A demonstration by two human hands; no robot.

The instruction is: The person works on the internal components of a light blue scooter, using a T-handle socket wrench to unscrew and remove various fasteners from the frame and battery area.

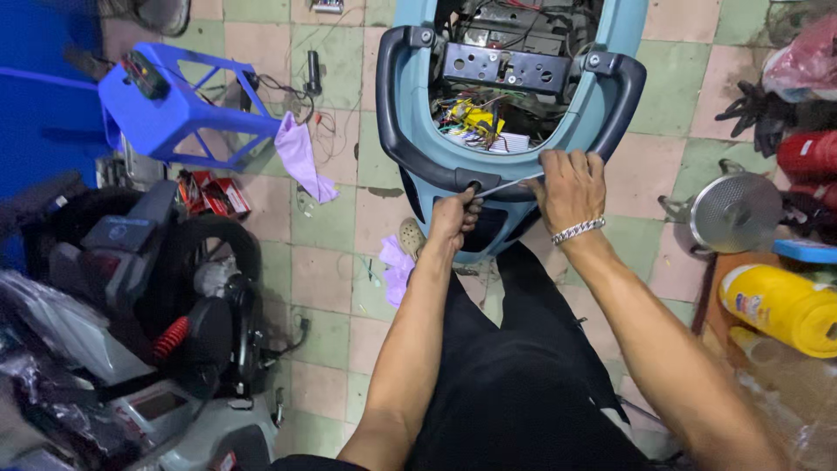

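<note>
A light blue scooter body (418, 96) stands with its seat off, showing a black bracket (506, 68) and a tangle of coloured wires (475, 122) inside. A black grab rail (392, 113) curves around its rear. My left hand (455, 216) is closed at the middle of the rail's rear edge, gripping the end of a thin metal tool (510, 184). My right hand (571, 187), with a silver chain bracelet at the wrist, grips the same tool's other end and rests on the rail just to the right.
A blue plastic stool (174, 109) lies tipped at the upper left with a purple cloth (301, 157) beside it. A second scooter's rear with a red shock spring (170, 336) fills the lower left. A metal pan (732, 211) and a yellow bottle (780, 305) sit at the right.
</note>
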